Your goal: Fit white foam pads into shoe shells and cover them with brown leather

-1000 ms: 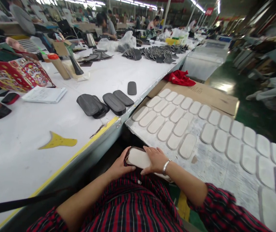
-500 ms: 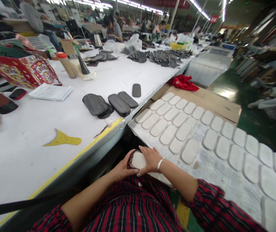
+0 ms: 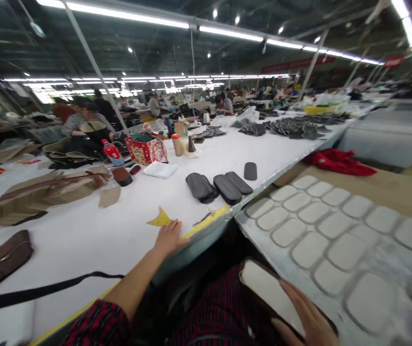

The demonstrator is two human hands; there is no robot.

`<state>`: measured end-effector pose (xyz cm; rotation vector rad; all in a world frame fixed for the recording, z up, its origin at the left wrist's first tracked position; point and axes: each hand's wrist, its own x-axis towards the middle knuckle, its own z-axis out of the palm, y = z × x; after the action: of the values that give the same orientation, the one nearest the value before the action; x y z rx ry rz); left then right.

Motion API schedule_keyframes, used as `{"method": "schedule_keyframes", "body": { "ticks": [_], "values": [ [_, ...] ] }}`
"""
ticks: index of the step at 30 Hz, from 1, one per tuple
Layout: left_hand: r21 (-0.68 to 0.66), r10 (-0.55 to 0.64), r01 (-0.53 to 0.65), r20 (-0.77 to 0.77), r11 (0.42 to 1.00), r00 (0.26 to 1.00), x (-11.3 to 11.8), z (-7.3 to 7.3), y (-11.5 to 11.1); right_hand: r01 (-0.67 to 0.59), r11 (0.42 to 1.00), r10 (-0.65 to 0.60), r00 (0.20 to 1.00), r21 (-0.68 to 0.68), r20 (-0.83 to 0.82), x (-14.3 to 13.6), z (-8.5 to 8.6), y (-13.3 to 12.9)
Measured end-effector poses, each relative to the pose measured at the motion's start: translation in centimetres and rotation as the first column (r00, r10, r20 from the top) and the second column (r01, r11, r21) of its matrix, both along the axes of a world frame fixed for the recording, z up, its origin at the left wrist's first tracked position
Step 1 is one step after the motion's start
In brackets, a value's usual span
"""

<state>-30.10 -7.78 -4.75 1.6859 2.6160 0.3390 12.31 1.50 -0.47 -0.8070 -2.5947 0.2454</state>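
Note:
My left hand (image 3: 169, 236) rests on the table's near edge, fingers stretched over the narrow end of a yellow fishtail-shaped piece (image 3: 159, 217). Whether the fingers press on it or pinch it is hard to see, but they lie rather flat. Down at my lap, my right hand (image 3: 309, 315) grips a long rounded panel (image 3: 269, 290) with a white face and a dark brown edge. The thumb is on its near side. To the right, rounded white-faced pads (image 3: 312, 250) lie in rows on a board, below the right side of the table.
Stacks of dark grey rounded pads (image 3: 227, 188) lie near the table edge. Beyond them are a white paper pad (image 3: 160, 169), a red patterned box (image 3: 146, 151) and a red-capped bottle (image 3: 112, 153). At left lies a brown bag (image 3: 2, 262) with a black strap (image 3: 65, 280).
My left hand has left the lap and reached forward-left onto the yellow piece. My right hand has moved right with the white-faced panel. The view has swung left and up.

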Motion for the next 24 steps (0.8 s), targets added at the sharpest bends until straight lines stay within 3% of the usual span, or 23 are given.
{"method": "schedule_keyframes", "body": {
  "ticks": [2, 3, 6, 8, 10, 11, 12, 13, 14, 16, 18, 19, 20, 21, 23, 24],
  "values": [
    [0.036, -0.089, 0.089, 0.005, 0.995, 0.996, 1.2, -1.3, -0.7, 0.01, 0.974, -0.009, 1.0, -0.225, 0.006, -1.3, 2.4, -1.8],
    [0.08, -0.149, 0.152, -0.039, 0.985, 0.988, 1.8, -2.0, -1.4, 0.009, 0.922, -0.006, 1.0, -0.387, 0.007, -2.0, 3.3, -2.6],
    [0.185, -0.376, 0.41, -0.193, 0.893, 0.906, 2.9, -2.9, -3.6, -0.048, 0.657, -0.052, 0.993, -0.753, -0.108, -4.0, 4.1, -4.4],
    [0.309, -0.42, 0.503, -0.297, 0.807, 0.857, 4.2, -1.4, -4.3, -0.109, 0.447, -0.114, 0.978, -0.888, -0.177, -5.3, 3.7, -5.1],
    [0.387, -0.501, 0.594, -0.322, 0.705, 0.803, 7.3, 1.6, -4.1, -0.16, 0.197, -0.26, 0.943, -0.967, -0.209, -6.6, 3.4, -5.4],
    [0.401, -0.593, 0.678, -0.331, 0.616, 0.734, 9.6, 3.2, -3.7, -0.208, 0.086, -0.357, 0.907, -0.974, -0.225, -7.2, 3.4, -5.3],
    [0.393, -0.703, 0.776, -0.344, 0.494, 0.622, 12.2, 4.7, -3.1, -0.27, 0.011, -0.455, 0.856, -0.963, -0.245, -7.6, 3.5, -5.1],
    [0.368, -0.797, 0.863, -0.369, 0.346, 0.478, 14.9, 6.0, -2.3, -0.33, -0.021, -0.541, 0.797, -0.944, -0.267, -7.7, 3.8, -4.8],
    [0.331, -0.856, 0.916, -0.381, 0.227, 0.35, 17.5, 6.8, -1.5, -0.377, -0.013, -0.61, 0.737, -0.926, -0.291, -7.5, 4.1, -4.4],
    [0.308, -0.895, 0.947, -0.39, 0.096, 0.217, 22.0, 7.6, 0.3, -0.399, 0.065, -0.709, 0.626, -0.915, -0.324, -5.9, 4.7, -3.5],
    [0.298, -0.925, 0.954, -0.354, 0.027, 0.137, 24.8, 7.1, 2.3, -0.359, 0.141, -0.784, 0.529, -0.923, -0.325, -2.4, 5.0, -2.5],
    [0.317, -0.938, 0.948, -0.317, 0.036, 0.142, 25.6, 6.6, 3.4, -0.325, 0.17, -0.805, 0.498, -0.93, -0.321, -0.2, 4.9, -2.0],
    [0.344, -0.948, 0.935, -0.258, 0.09, 0.186, 26.2, 5.9, 4.5, -0.279, 0.192, -0.813, 0.492, -0.941, -0.312, 2.1, 4.8, -1.6],
    [0.361, -0.949, 0.914, -0.175, 0.186, 0.262, 26.6, 5.3, 5.7, -0.203, 0.19, -0.811, 0.519, -0.961, -0.27, 4.4, 4.7, -1.2],
    [0.277, -0.91, 0.87, 0.04, 0.408, 0.413, 27.0, 3.9, 8.0, 0.108, 0.182, -0.736, 0.674, -0.977, -0.062, 8.4, 4.0, -0.4],
    [0.175, -0.883, 0.866, 0.133, 0.469, 0.451, 27.3, 3.3, 9.0, 0.33, 0.24, -0.658, 0.747, -0.913, 0.097, 9.8, 3.6, 0.0]
  ]
}}
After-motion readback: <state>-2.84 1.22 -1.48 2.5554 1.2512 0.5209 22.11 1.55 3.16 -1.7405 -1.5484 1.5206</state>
